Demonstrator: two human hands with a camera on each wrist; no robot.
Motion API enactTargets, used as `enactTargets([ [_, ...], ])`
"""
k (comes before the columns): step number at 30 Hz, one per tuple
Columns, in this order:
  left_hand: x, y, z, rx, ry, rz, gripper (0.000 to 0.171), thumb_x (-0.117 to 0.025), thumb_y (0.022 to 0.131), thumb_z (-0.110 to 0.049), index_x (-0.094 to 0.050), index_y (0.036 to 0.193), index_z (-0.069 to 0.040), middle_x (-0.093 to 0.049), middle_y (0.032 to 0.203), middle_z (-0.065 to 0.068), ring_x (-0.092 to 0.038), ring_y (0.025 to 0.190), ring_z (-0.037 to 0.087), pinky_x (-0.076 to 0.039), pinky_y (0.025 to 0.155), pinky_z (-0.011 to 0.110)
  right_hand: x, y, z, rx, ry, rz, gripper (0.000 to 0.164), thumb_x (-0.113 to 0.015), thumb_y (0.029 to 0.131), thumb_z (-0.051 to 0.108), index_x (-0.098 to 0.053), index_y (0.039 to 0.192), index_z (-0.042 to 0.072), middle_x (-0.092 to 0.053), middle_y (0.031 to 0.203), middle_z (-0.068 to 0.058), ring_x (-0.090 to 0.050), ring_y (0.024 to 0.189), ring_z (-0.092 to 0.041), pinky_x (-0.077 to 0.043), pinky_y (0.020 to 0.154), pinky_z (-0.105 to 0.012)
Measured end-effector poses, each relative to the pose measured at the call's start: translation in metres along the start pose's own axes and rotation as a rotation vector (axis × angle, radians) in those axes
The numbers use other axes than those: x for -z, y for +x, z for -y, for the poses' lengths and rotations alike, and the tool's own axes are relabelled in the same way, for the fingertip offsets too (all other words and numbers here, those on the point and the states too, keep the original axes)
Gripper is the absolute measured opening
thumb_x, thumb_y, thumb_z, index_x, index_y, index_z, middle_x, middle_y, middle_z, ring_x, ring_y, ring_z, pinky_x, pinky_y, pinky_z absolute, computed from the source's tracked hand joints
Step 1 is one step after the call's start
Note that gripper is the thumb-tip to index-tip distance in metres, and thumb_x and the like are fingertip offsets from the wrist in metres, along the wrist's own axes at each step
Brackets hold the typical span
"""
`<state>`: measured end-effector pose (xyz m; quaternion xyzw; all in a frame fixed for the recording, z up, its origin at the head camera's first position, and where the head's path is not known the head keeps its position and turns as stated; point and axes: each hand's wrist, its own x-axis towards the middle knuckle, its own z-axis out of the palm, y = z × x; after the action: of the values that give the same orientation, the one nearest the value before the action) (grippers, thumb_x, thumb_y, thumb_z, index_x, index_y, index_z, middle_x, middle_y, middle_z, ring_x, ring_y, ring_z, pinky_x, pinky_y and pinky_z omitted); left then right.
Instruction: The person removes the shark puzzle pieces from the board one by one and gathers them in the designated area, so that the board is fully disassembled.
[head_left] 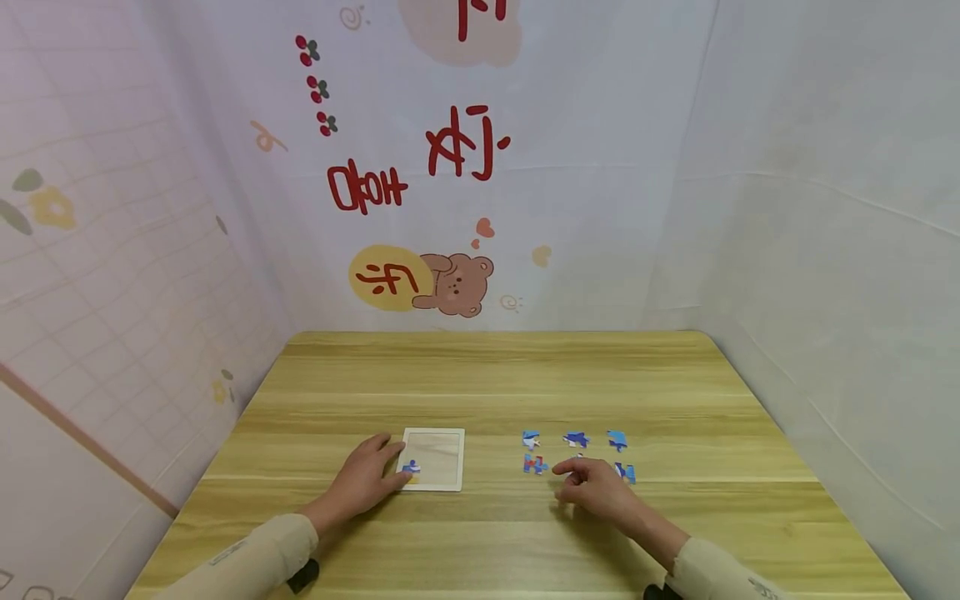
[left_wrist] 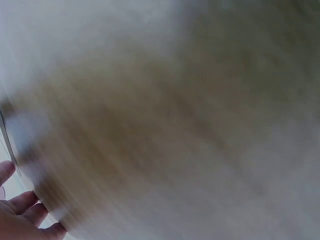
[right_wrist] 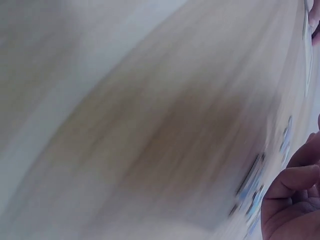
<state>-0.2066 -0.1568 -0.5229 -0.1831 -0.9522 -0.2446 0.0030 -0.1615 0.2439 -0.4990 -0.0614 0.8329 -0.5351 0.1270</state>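
My left hand (head_left: 365, 475) rests at the left side of a square, white-rimmed puzzle tray (head_left: 461, 458), fingers along the edge and thumb by the lower left corner. In that corner lies a blue, white and yellow jigsaw piece (head_left: 412, 468). My right hand (head_left: 600, 487) is over the loose pieces with its fingers loosely bent, and nothing shows between them. Left of its fingertips is a red and blue piece (head_left: 535, 464). Behind the hand another piece is mostly hidden, and a blue piece (head_left: 630, 473) shows past the knuckles. In the right wrist view the fingers (right_wrist: 285, 192) are bent.
Across the back row lie a blue and white piece (head_left: 531, 439), a dark blue piece (head_left: 576, 438) and a light blue piece (head_left: 617, 440). All are on a wooden table (head_left: 495, 550), with printed cloth walls (head_left: 585, 208) behind and at both sides.
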Motion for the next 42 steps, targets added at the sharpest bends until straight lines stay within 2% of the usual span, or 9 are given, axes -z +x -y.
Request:
enactTargets([
  [6,0.004,-0.001,0.001,0.003,-0.012,0.011,0.057,-0.07,0.092,-0.036,-0.059,0.136,-0.001,-0.047,0.142,0.027,-0.042,0.133,0.044,-0.033,0.107,0.06,-0.021,0.013,0.01,0.038,0.033,0.039,0.033,-0.073,0.084,0.003,-0.066,0.115,-0.007,-0.059,0.076,-0.002,-0.048,0.059,-0.012,-0.041,0.052,-0.023],
  [12,0.009,-0.002,0.006,-0.006,-0.067,0.06,0.061,-0.07,0.092,-0.039,-0.056,0.139,-0.002,-0.044,0.145,0.028,-0.039,0.135,0.046,-0.032,0.107,0.062,-0.043,0.028,0.024,0.046,0.027,0.059,0.034,-0.073,0.084,0.005,-0.066,0.115,-0.006,-0.06,0.077,-0.001,-0.053,0.061,-0.015,-0.043,0.054,-0.026],
  [19,0.015,-0.004,0.014,-0.04,-0.1,0.102,0.063,-0.072,0.091,-0.036,-0.054,0.14,-0.001,-0.04,0.147,0.03,-0.036,0.136,0.048,-0.03,0.107,0.063,-0.079,0.053,0.047,0.067,0.034,0.065,0.034,-0.073,0.083,0.002,-0.066,0.114,-0.007,-0.061,0.074,-0.001,-0.056,0.059,-0.014,-0.045,0.055,-0.027],
  [26,0.014,-0.005,0.019,-0.079,-0.1,0.113,0.062,-0.072,0.091,-0.037,-0.056,0.139,-0.001,-0.037,0.148,0.031,-0.033,0.137,0.049,-0.029,0.107,0.064,-0.12,0.076,0.067,0.063,0.034,0.083,0.031,-0.073,0.084,0.002,-0.067,0.114,-0.006,-0.06,0.073,-0.001,-0.058,0.058,-0.016,-0.05,0.055,-0.029],
  [32,0.011,-0.005,0.017,-0.091,-0.13,0.1,0.06,-0.073,0.09,-0.034,-0.057,0.137,0.0,-0.038,0.147,0.033,-0.034,0.136,0.051,-0.028,0.107,0.066,-0.15,0.088,0.076,0.049,0.043,0.114,0.029,-0.073,0.085,0.003,-0.068,0.113,-0.004,-0.06,0.072,-0.001,-0.057,0.056,-0.014,-0.046,0.052,-0.025],
  [37,0.009,-0.003,0.018,-0.115,-0.105,0.085,0.06,-0.073,0.09,-0.034,-0.058,0.136,0.001,-0.039,0.146,0.033,-0.035,0.135,0.051,-0.03,0.106,0.065,-0.162,0.093,0.077,0.028,0.051,0.113,0.029,-0.073,0.085,0.001,-0.068,0.113,-0.005,-0.061,0.068,-0.002,-0.054,0.052,-0.013,-0.043,0.048,-0.023],
  [42,0.009,-0.003,0.022,-0.108,-0.098,0.085,0.061,-0.073,0.091,-0.036,-0.057,0.137,0.001,-0.039,0.146,0.033,-0.035,0.135,0.05,-0.029,0.107,0.065,-0.167,0.096,0.078,0.008,0.011,0.114,0.028,-0.074,0.083,0.001,-0.069,0.111,-0.004,-0.06,0.067,-0.001,-0.052,0.052,-0.011,-0.043,0.048,-0.023],
])
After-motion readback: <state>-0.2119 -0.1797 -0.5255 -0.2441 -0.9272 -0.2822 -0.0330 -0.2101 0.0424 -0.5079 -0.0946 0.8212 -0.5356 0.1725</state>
